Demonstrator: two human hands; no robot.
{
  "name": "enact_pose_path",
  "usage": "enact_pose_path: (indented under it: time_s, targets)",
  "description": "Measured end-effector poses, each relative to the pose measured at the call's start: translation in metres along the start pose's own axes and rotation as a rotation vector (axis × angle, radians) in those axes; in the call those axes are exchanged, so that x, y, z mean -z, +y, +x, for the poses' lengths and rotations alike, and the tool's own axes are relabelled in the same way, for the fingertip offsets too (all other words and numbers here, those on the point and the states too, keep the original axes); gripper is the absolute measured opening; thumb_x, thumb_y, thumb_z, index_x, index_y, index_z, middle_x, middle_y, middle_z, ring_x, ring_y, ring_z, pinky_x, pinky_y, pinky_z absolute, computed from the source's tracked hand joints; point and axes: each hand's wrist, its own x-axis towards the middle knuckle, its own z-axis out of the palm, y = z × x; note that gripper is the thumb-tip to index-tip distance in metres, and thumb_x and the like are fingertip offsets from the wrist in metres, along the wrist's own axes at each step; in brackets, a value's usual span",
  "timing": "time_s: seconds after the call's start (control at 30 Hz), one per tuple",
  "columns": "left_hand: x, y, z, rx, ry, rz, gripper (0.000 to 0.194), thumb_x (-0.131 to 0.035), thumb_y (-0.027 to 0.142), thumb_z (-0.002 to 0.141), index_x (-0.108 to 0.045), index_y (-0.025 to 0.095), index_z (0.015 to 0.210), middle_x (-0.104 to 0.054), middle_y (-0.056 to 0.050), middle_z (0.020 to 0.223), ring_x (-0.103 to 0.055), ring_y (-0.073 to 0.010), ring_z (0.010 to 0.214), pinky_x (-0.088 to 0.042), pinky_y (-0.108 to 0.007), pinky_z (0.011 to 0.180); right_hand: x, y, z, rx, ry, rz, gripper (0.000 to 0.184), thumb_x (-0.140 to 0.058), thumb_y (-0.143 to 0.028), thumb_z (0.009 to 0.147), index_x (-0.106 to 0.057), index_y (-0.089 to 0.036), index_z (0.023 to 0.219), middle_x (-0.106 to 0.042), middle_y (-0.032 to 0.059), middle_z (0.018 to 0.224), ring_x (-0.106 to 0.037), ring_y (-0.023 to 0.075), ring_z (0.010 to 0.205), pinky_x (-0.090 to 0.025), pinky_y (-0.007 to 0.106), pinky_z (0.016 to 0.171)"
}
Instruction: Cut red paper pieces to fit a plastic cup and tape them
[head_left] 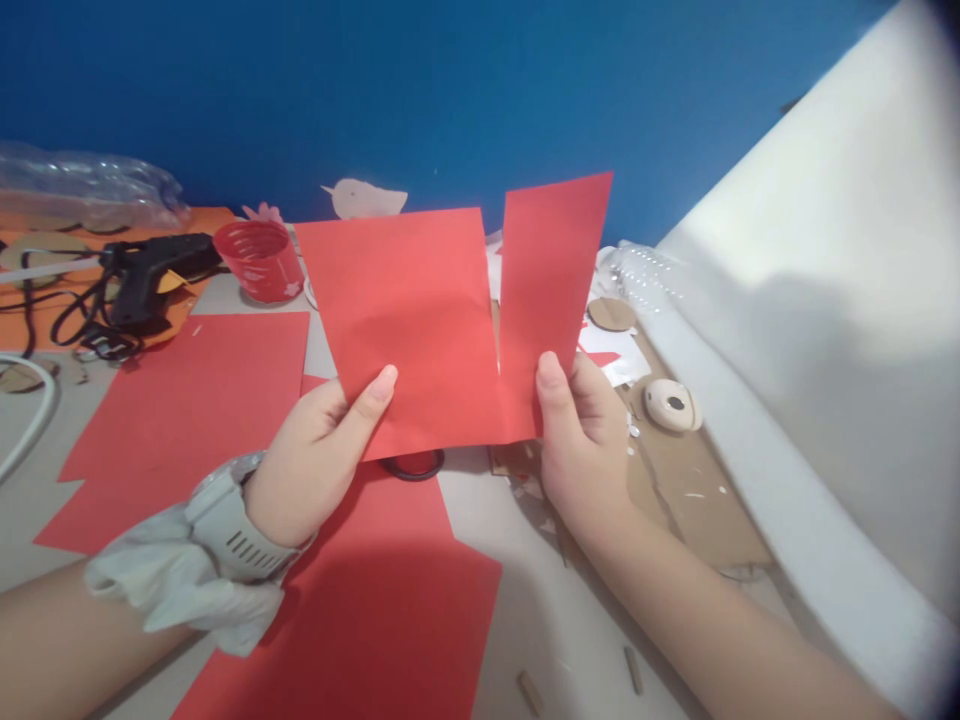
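A sheet of red paper (420, 310) is held up in front of me. A slit runs down from its top edge and splits off a narrower strip at the right; the two parts still join near the bottom. My left hand (322, 450) grips the wide part at its lower left, thumb on the front. On the narrow part, my right hand (581, 430) pinches the lower right, thumb also in front. Under the sheet's bottom edge a dark ring-shaped handle (414, 466) shows; the rest of it is hidden. More red sheets (375, 600) lie on the table below.
At the left are a black glue gun (154, 270) with its cable, orange sheets and a red decorated cup (260, 262). A paper bird (367, 198) stands behind. Cardboard (697, 500), a cream round-cornered gadget (673, 405) and a white panel (847, 250) are at the right.
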Motion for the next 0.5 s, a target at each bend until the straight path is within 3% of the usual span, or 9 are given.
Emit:
enact_pose_path:
  time_s: [0.27, 0.5]
  targets:
    - [0.0006, -0.0001, -0.0017, -0.013, 0.036, 0.018, 0.044, -0.049, 0.049, 0.082, -0.051, 0.021, 0.048, -0.055, 0.003, 0.045, -0.048, -0.0126, 0.041, -0.045, -0.022, 0.044, 0.0013, 0.0011, -0.0009, 0.004, 0.012, -0.024, 0.021, -0.044, -0.044, 0.088, -0.058, -0.029, 0.089, -0.050, 0.0000, 0.070, -0.046, 0.0164, 0.061, -0.037, 0.031, 0.056]
    - [0.0002, -0.0029, -0.0023, 0.009, 0.002, -0.071, 0.036, -0.049, 0.049, 0.083, -0.063, 0.022, 0.064, -0.066, 0.002, 0.062, -0.058, -0.0143, 0.056, -0.050, -0.022, 0.057, -0.0002, 0.0012, 0.0005, -0.054, -0.010, 0.030, 0.021, -0.045, -0.045, 0.088, -0.056, -0.027, 0.084, -0.047, -0.0015, 0.064, -0.046, 0.0151, 0.058, -0.038, 0.029, 0.054]
